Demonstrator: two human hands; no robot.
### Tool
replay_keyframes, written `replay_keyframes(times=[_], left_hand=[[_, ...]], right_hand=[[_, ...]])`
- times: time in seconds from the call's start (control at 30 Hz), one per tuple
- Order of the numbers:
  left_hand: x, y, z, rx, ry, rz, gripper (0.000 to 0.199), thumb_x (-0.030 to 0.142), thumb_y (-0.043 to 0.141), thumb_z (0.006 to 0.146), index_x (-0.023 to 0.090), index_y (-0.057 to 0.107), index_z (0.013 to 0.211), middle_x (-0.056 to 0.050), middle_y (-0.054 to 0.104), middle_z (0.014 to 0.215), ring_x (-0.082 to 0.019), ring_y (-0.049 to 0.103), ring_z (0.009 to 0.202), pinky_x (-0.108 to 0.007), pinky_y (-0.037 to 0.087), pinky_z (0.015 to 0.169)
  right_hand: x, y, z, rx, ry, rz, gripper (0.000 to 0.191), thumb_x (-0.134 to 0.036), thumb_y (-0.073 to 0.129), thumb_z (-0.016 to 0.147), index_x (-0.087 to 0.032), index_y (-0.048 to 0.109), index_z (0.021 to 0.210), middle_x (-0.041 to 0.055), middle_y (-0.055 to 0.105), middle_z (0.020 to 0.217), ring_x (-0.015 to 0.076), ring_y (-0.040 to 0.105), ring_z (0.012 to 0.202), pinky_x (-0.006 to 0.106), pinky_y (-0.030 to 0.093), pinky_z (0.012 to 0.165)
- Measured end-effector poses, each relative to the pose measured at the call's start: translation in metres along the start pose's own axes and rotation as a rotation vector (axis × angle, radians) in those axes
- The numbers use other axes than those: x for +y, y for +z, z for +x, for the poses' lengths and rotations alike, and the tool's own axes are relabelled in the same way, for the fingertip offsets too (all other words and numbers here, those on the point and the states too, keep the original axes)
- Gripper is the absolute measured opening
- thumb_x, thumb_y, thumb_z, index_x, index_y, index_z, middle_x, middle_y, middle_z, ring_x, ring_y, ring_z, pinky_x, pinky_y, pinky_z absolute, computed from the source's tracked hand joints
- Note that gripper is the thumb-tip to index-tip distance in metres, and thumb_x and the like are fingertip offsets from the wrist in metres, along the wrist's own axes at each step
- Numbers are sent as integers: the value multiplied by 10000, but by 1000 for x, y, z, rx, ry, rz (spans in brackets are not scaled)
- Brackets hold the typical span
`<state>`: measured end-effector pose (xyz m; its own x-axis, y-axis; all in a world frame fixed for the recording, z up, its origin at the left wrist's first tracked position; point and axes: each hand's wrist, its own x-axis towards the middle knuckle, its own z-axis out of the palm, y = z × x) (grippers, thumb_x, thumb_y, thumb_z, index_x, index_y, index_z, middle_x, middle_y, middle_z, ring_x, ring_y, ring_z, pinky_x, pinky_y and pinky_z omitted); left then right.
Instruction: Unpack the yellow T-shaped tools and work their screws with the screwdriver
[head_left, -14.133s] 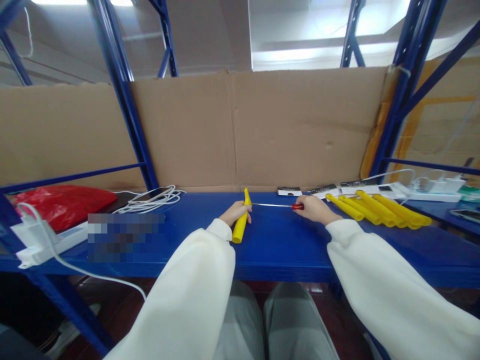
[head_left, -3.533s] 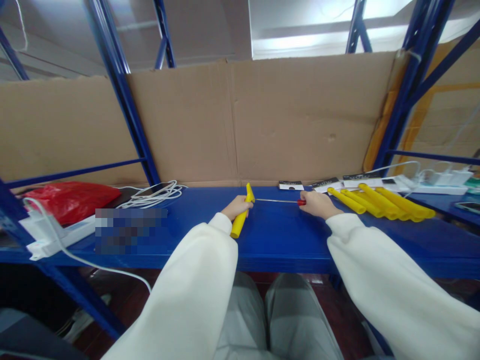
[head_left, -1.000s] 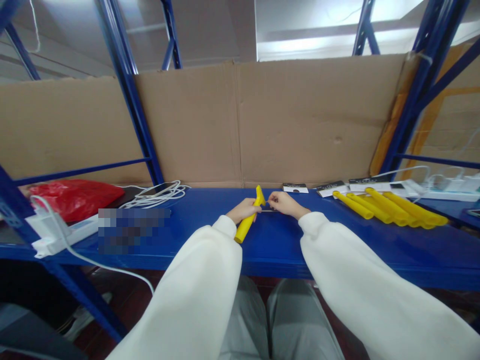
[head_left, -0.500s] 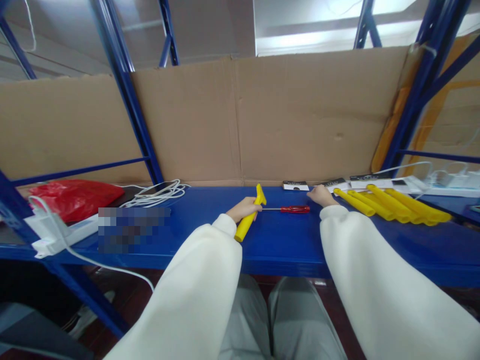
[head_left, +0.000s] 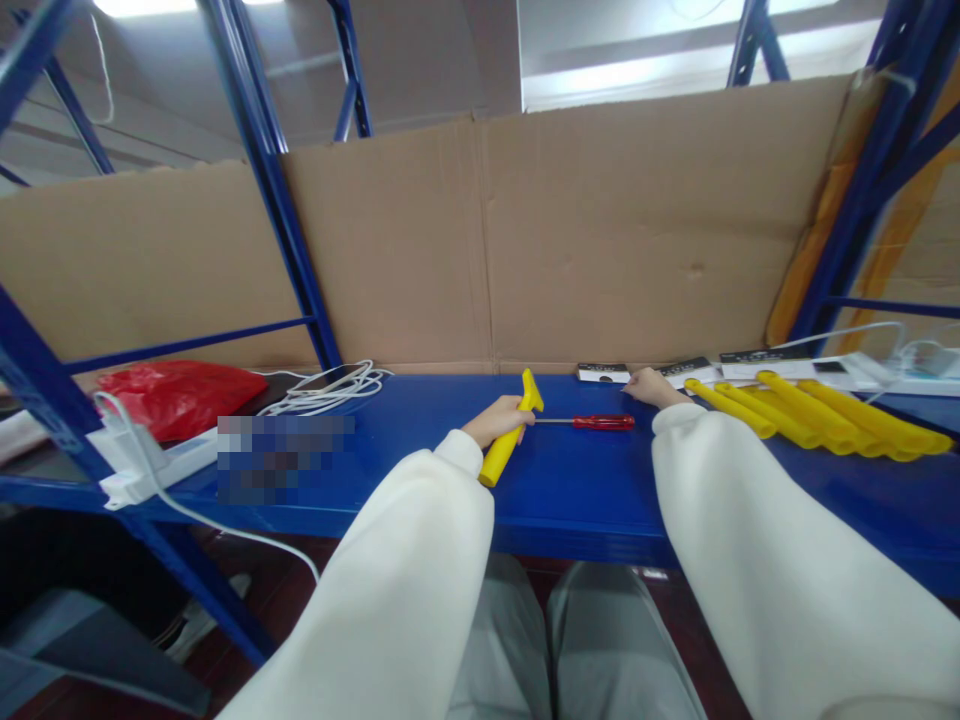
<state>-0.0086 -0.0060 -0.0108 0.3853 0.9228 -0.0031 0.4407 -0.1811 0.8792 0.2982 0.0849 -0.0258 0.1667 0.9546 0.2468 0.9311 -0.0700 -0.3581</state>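
On the blue metal table [head_left: 420, 440], the left hand [head_left: 496, 420] wraps its fingers round a yellow tubular handle [head_left: 504, 452]. Near small white-and-black cards [head_left: 602, 373], the right hand [head_left: 651, 387] has bent fingers; I cannot tell whether they pinch anything

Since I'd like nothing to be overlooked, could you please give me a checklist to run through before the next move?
1. Yellow plastic handle gripped in the left hand: ok.
2. Red-handled screwdriver lying on the blue bench, out of the right hand: ok.
3. Screwdriver tip clear of the gripped handle: cannot tell; the shaft's far end is hidden at the left hand.
4. Right hand empty: cannot tell; its fingertips are too small to read, beside the black-and-white card.
5. Other yellow handles grouped at the right, apart from the screwdriver: ok.
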Motion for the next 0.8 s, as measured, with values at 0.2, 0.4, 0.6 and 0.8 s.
replay_keyframes(times=[0.2,0.4,0.6,0.8], left_hand=[[0,1,1,18,-5,-26,86,83,551,730,168,555,719,50,496,436,-119,486,400,-220,363,450],[7,6,-2,73,-31,-134,61,101,558,761,158,574,747,41,507,430,-116,480,403,-217,367,452],[28,21,15,94,-77,-384,86,160,544,814,146,620,853,50,495,463,-102,446,398,-209,367,429],[59,58,46,27,-140,-572,124,190,530,884,119,615,940,38,523,533,-93,471,435,-190,374,431]], right_hand=[[2,-1,-3,-12,78,148,254,-131,557,859,-129,712,658,52,660,570,137,584,519,232,455,597],[2,-2,-12,9,51,193,236,-105,525,857,-108,737,753,74,703,646,131,593,508,233,473,609],[-7,-7,-21,57,4,47,229,-87,567,801,-114,773,898,111,738,727,201,696,697,241,483,677],[-12,-8,-25,73,-18,-14,212,-94,588,799,-128,782,881,125,751,773,226,713,797,243,481,695]])
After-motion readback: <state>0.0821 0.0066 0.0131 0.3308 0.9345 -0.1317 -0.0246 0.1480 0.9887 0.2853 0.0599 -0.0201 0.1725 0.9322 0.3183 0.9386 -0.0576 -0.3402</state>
